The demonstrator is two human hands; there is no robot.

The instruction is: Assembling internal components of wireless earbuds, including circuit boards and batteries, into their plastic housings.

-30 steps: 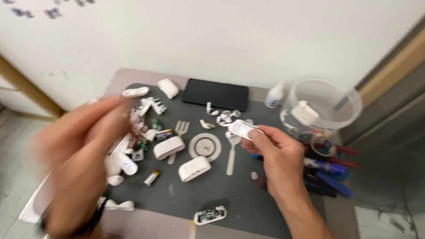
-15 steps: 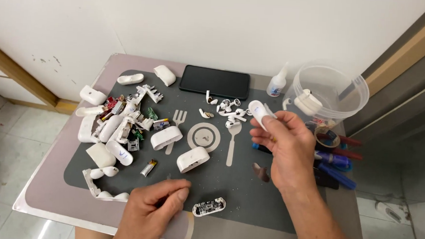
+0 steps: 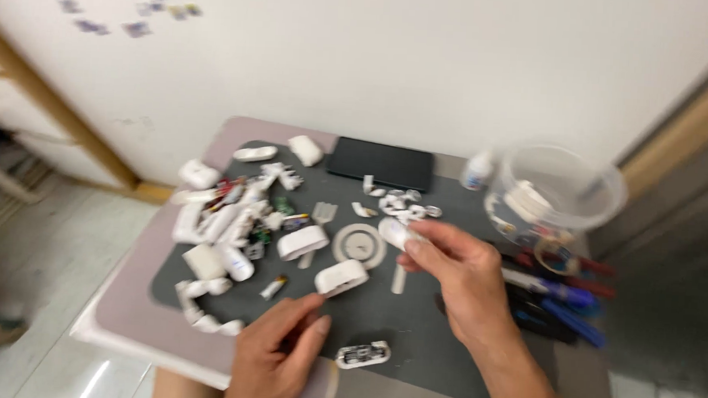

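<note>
Right grip (image 3: 455,277) (pinching) on white piece (image 3: 394,232)

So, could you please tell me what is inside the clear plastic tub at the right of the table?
Inside the clear tub a white rounded plastic piece leans against the wall. The blur and the tub's wall hide whatever else lies at the bottom.

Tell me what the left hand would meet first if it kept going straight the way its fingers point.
Probably the white oval case: the left hand points up the dark mat at it, fingertips almost touching.
</note>
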